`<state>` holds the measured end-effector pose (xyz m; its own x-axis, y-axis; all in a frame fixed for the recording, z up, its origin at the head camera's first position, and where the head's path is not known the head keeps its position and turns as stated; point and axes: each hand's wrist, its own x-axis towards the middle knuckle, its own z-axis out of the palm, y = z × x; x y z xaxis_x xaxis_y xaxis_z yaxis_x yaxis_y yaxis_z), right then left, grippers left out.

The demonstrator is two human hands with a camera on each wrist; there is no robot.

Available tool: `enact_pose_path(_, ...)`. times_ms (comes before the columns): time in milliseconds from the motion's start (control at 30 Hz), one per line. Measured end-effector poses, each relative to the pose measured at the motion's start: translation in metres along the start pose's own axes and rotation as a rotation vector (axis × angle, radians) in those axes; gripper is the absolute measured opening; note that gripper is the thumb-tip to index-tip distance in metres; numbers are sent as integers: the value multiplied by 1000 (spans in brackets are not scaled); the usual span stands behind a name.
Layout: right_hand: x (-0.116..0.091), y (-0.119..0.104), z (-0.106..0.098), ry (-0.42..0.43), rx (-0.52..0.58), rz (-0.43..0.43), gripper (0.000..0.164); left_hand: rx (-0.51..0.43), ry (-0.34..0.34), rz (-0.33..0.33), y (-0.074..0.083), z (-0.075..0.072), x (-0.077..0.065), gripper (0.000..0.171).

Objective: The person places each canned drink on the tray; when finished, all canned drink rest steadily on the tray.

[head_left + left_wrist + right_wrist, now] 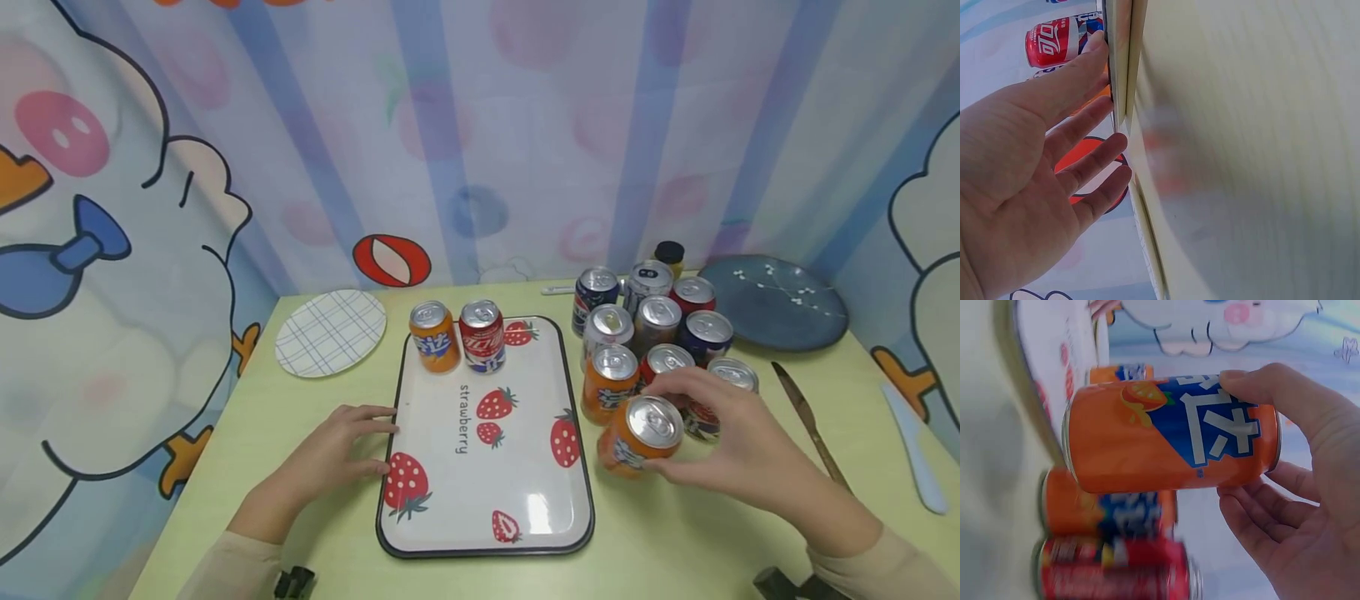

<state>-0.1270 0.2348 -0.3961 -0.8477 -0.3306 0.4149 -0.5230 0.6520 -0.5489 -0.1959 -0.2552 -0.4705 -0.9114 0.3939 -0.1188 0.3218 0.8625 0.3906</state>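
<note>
At the right edge of the strawberry-print tray [465, 529], a Fanta can [633, 446] is tilting in the grasp of the right hand [738, 450], its fingers and thumb pinching the can; whether its base is touching the worktop [660, 550], I cannot tell. The left hand [330, 454] is resting at the tray's left edge, its fingers lying extended and gripping nothing. Along the tray's far edge, a second Fanta can [435, 340] and a red Coca-Cola can [483, 337] are standing side by side, leaving open room across the tray's middle and near end. A narrow strip of worktop is running between the tray's right edge and a close-packed can cluster [659, 312]; more bare worktop is stretching left of the tray.

The tray is showing "strawberry" in black letters, running sideways beside its printed berries. The held can is displaying white Chinese characters on blue beside an orange-fruit picture, the fingers partly covering them. The Coca-Cola can is bearing white script on red.
</note>
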Motion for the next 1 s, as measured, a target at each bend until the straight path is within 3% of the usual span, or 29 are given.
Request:
enact_pose_path(200,35,-13,19,-4,57,-74,73,-13,0,-4,0,0,0,50)
enact_pose_path(567,100,-13,42,-115,56,-29,64,8,-1,11,-2,-1,1,51)
enact_pose_path(1000,163,2,71,-201,37,196,63,13,-13,15,-1,-1,2,51)
